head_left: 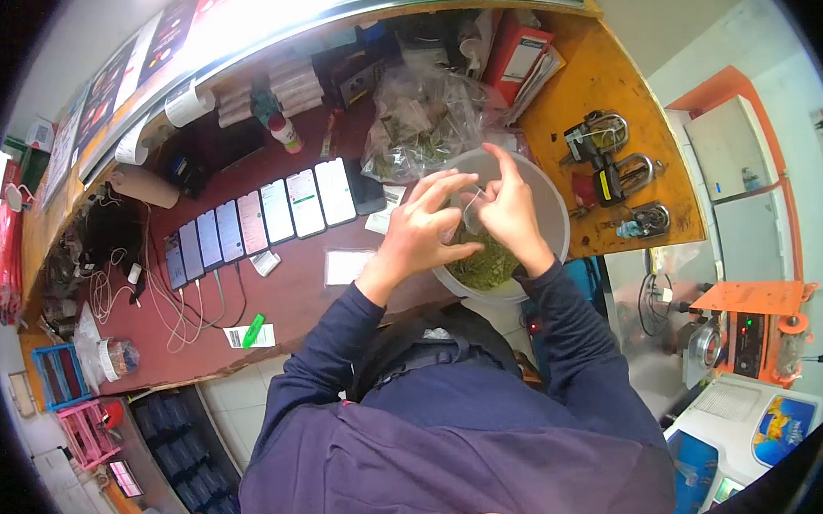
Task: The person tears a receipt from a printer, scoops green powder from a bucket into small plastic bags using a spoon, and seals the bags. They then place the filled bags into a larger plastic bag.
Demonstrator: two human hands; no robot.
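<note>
My left hand (415,227) is over the left side of a translucent plastic bucket (555,203), fingers apart and thumb stretched out. Facing it, my right hand (512,216) has its index finger raised and its other fingers bent in around a small clear plastic piece (472,218). That piece sits between both hands, its lower part over the bucket; its exact kind is unclear. Crumbled green dried herb (488,264) lies in the bottom of the bucket. Behind the bucket is a large clear plastic bag (423,117) with more greenish material inside.
A row of several phones (277,211) lies on the reddish desk (291,273) to the left, with charging cables (191,320). A green lighter (253,330) rests near the front edge. Padlocks (623,177) hang on the wooden side panel. A red binder (518,58) stands behind.
</note>
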